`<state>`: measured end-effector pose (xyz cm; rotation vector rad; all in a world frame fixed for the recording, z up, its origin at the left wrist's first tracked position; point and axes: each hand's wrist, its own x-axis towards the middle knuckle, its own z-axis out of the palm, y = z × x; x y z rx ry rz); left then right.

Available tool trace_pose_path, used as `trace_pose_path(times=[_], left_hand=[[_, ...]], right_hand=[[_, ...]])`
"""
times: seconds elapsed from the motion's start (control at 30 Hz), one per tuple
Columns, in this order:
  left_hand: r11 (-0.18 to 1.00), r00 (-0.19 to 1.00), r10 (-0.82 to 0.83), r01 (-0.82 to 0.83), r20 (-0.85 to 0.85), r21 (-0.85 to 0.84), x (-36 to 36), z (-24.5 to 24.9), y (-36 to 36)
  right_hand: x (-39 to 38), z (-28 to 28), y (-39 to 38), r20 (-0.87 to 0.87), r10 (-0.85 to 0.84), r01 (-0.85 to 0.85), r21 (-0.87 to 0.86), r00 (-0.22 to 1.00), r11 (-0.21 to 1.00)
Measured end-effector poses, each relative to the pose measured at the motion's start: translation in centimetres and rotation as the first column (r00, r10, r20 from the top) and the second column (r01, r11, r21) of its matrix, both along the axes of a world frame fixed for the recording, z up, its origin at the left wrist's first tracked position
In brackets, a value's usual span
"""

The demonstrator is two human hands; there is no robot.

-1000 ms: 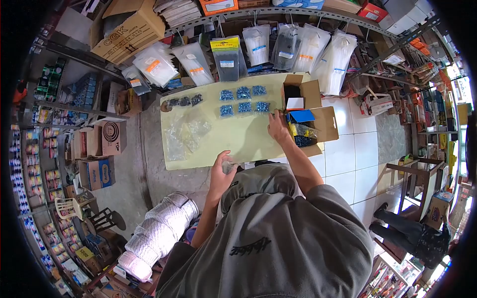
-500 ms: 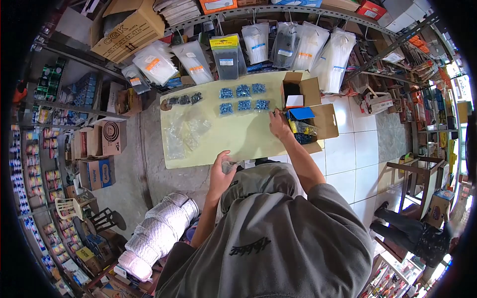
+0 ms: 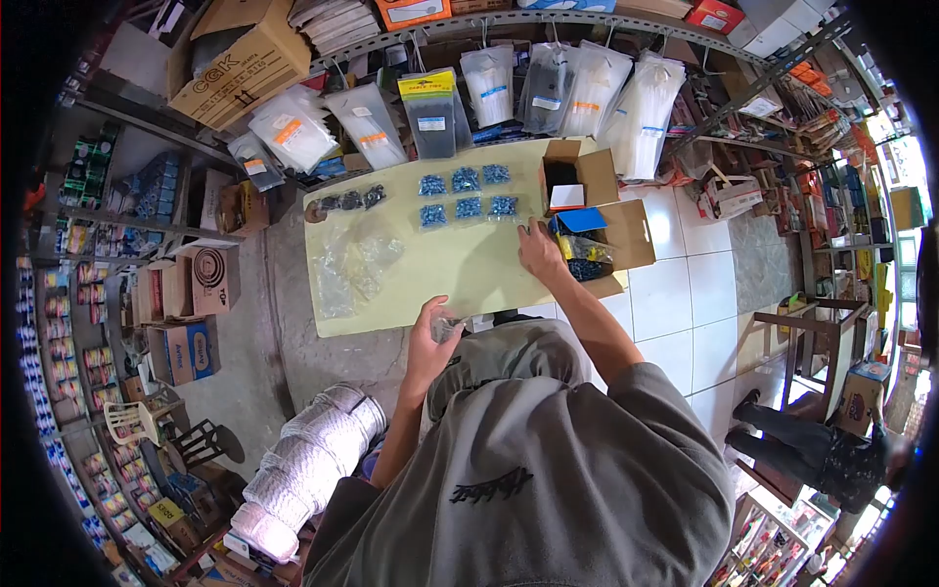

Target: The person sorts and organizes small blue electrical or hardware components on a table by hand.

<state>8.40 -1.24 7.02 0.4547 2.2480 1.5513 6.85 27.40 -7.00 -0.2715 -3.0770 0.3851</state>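
My left hand point(image 3: 430, 342) is closed around a small clear plastic bag point(image 3: 447, 326) at the table's near edge. My right hand point(image 3: 540, 252) is over the table, just left of an open cardboard box point(image 3: 608, 286). Its fingers are curled together; whatever they hold is too small to make out. Inside that box are dark blue small parts point(image 3: 585, 269), a yellow-marked packet and a blue card point(image 3: 579, 219). Beyond my right hand, several clear packets of blue pieces point(image 3: 468, 207) lie in two rows. Flat clear bags point(image 3: 357, 259) are spread at the table's left.
Dark packets point(image 3: 350, 199) lie at the back left of the pale yellow table point(image 3: 430, 279). A second open box point(image 3: 606, 181) adjoins the first. Bags of cable ties point(image 3: 427, 117) hang behind. A rope roll point(image 3: 308, 460) stands at left; a person point(image 3: 822, 455) is at far right.
My right hand has drawn slightly back toward me beside the box. The left hand keeps its bag in nearly the same place. The whole view has shifted a little.
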Motion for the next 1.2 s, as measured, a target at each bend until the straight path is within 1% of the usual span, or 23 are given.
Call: trace_pose_path(times=[0.03,0.07,0.1,0.17,0.2,0.23,0.3,0.33,0.37,0.43,0.47,0.57,0.63,0.67,0.77,0.8,0.9,0.93,0.97,1.03,1.07,1.13,1.2], left_hand=[[1.000,1.000,-0.002,0.002,-0.018,-0.008,0.0,-0.1,0.1],[1.000,0.999,-0.004,0.004,-0.035,-0.017,0.0,-0.2,0.1],[1.000,1.000,-0.004,0.004,-0.030,-0.012,0.0,-0.3,0.2],[1.000,0.999,-0.002,0.002,-0.048,-0.005,-0.1,-0.3,0.4],[1.000,0.999,-0.003,0.003,-0.044,-0.002,-0.1,-0.4,0.5],[1.000,0.999,-0.015,0.015,-0.036,0.001,-0.1,-0.5,0.5],[1.000,0.999,-0.026,0.027,-0.028,0.008,-0.1,-0.5,0.8],[0.999,0.999,-0.035,0.035,-0.015,0.002,-0.2,-0.5,0.9],[0.999,0.999,-0.045,0.045,-0.002,-0.006,-0.2,-0.5,1.0],[0.998,0.998,-0.067,0.067,0.003,0.000,-0.5,-0.7,1.1],[0.996,0.996,-0.089,0.089,0.007,0.005,-0.6,-0.7,1.2],[0.997,0.997,-0.081,0.081,0.000,0.016,-1.0,-0.5,1.2],[0.998,0.998,-0.062,0.062,-0.003,0.018,-1.0,-0.3,1.1],[0.999,0.999,-0.046,0.046,-0.002,0.021,-1.0,-0.2,1.1],[0.998,0.998,-0.056,0.056,-0.001,0.006,-0.8,-0.5,1.0],[0.998,0.998,-0.058,0.058,-0.003,0.005,-0.8,-0.6,1.0],[0.998,0.998,-0.067,0.067,0.010,0.011,-0.7,-0.5,1.1],[0.998,0.998,-0.068,0.068,0.011,0.010,-0.7,-0.4,1.2],[0.998,0.998,-0.068,0.068,0.013,0.008,-0.7,-0.2,1.2],[0.998,0.998,-0.060,0.060,0.001,0.013,-0.7,-0.4,1.2],[0.999,0.999,-0.051,0.051,-0.007,0.015,-0.7,-0.5,1.2],[0.999,0.999,-0.041,0.041,-0.002,0.025,-0.7,-0.5,1.1],[0.999,0.999,-0.036,0.035,0.007,0.034,-0.6,-0.6,1.1]], right_hand=[[0.2,2.3,-0.4,0.010,-0.008,0.009,-0.086,1.000,0.996],[0.3,3.2,-0.5,-0.149,-0.026,0.011,-0.100,0.988,0.995],[0.8,4.9,-0.3,-0.144,-0.026,0.012,-0.095,0.989,0.995],[1.7,8.4,0.3,-0.133,-0.104,0.069,-0.248,0.986,0.966],[2.4,9.1,1.0,-0.146,-0.154,0.115,-0.246,0.977,0.962],[3.3,9.0,2.0,-0.143,-0.155,0.117,-0.242,0.977,0.963],[4.8,9.3,4.0,-0.022,-0.166,0.162,-0.124,0.986,0.979],[5.5,9.4,4.5,0.045,-0.153,0.158,-0.125,0.987,0.980],[5.9,9.4,4.4,0.045,-0.154,0.158,-0.123,0.987,0.980],[6.6,9.3,3.9,-0.121,-0.044,0.040,-0.036,0.992,0.999],[6.8,9.3,3.8,-0.122,-0.044,0.040,-0.034,0.992,0.999],[6.5,9.6,3.6,-0.120,-0.087,0.084,-0.023,0.989,0.996],[6.0,10.5,4.1,-0.140,-0.187,0.169,-0.130,0.972,0.977],[5.7,10.9,4.4,-0.216,-0.190,0.158,-0.158,0.958,0.975],[4.0,11.7,6.0,-0.243,-0.208,0.159,-0.204,0.947,0.966],[3.6,11.0,6.5,-0.247,-0.208,0.176,-0.148,0.946,0.973],[2.7,9.4,8.1,-0.204,-0.157,0.141,-0.089,0.966,0.986],[2.5,8.9,8.6,-0.160,-0.133,0.119,-0.098,0.978,0.988],[2.6,8.4,8.9,-0.164,-0.133,0.118,-0.096,0.978,0.988],[2.5,8.3,9.0,-0.119,-0.092,0.086,-0.056,0.989,0.995],[2.4,8.2,9.1,-0.120,-0.088,0.082,-0.056,0.989,0.995],[2.0,8.2,9.3,-0.041,-0.131,0.128,-0.072,0.990,0.989],[1.7,8.1,9.7,-0.039,-0.123,0.119,-0.088,0.992,0.989]])
